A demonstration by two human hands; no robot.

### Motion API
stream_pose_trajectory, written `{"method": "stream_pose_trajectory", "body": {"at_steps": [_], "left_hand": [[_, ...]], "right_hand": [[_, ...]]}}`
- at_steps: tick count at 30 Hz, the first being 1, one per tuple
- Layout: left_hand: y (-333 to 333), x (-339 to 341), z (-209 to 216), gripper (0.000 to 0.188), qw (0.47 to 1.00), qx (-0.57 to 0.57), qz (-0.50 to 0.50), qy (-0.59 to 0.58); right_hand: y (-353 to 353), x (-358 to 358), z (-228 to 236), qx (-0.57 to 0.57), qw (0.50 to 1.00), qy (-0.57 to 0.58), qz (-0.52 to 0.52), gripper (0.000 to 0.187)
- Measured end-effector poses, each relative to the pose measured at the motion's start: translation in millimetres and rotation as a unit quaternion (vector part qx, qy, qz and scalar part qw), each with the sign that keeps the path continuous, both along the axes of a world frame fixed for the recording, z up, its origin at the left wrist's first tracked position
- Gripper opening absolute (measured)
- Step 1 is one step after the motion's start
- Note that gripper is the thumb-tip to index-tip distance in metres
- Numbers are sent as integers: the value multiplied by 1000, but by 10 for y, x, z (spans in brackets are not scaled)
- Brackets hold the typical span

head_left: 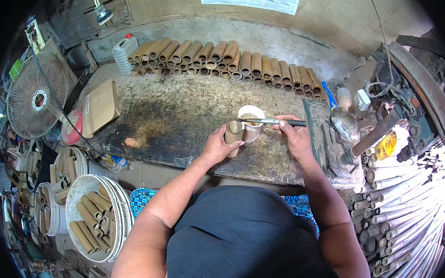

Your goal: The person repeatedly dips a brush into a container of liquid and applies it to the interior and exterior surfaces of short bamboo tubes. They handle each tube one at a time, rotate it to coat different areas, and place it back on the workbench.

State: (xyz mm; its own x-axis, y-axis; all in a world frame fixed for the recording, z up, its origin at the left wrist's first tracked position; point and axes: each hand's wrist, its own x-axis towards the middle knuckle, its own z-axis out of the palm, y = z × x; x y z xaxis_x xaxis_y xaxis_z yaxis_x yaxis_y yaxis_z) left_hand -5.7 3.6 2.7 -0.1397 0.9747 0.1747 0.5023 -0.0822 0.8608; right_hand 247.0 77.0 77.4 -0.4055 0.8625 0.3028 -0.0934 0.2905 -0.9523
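Observation:
My left hand (216,146) is wrapped round a short bamboo tube (233,132), holding it upright and slightly tilted above the workbench. In my right hand (297,141) is a slim paintbrush (272,121) with a dark handle and a metal ferrule, gripped between thumb and fingers. The brush lies nearly level and points left, its dark tip at the tube's upper end. Behind the tube and under the brush stands a white plastic cup (252,135) with brownish content, partly hidden by both.
Bamboo tubes (193,52) are stacked along the back of the dark-stained workbench (179,103). A white bucket (125,218) of tubes stands at lower left, near a fan (39,97). Metal machinery (377,133) borders the right, with long bamboo poles (403,219) below.

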Motion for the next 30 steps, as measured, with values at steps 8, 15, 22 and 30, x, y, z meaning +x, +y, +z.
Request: {"method": "stream_pose_trajectory", "body": {"at_steps": [8, 15, 22, 30], "left_hand": [[4, 2, -14, 78, 1000, 9, 6, 14], [23, -7, -41, 77, 1000, 3, 2, 10], [18, -1, -39, 78, 1000, 8, 0, 8], [-16, 24, 4, 74, 1000, 2, 10, -2]], "right_hand": [[-16, 114, -59, -15, 1000, -2, -18, 21], [-145, 180, -80, -16, 1000, 4, -26, 23], [-275, 194, -106, -25, 999, 8, -30, 21], [-404, 215, -132, -15, 999, 6, -34, 20]]}}
